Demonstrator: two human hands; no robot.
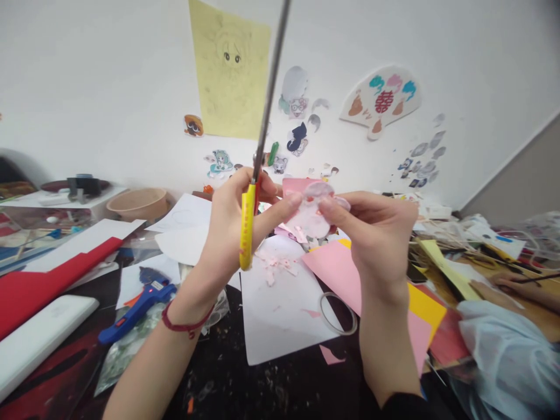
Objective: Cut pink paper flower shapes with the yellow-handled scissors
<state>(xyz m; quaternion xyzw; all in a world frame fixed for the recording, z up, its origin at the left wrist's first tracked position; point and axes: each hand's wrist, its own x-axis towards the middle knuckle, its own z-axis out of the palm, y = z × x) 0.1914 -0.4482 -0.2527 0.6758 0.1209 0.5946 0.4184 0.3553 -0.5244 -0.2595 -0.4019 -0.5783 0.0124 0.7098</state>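
Observation:
Both hands meet at a pale pink paper cutout (315,217) with reddish marks, held up over the table. My left hand (245,216) pinches its left side between thumb and fingers. Scissors with a yellow and red handle (247,227) also hang on my left hand, blades pointing up. My right hand (371,233) pinches the cutout's right side, thumb on its front. Below lies a white sheet (284,315) with small pink scraps (277,263) on it.
A blue glue gun (137,306), red paper (52,280) and a wooden bowl (139,203) are left. Pink paper (336,268) and a tape ring (339,314) lie nearer the right arm. At far right, another person's hand (494,294) rests near yellow paper (450,268).

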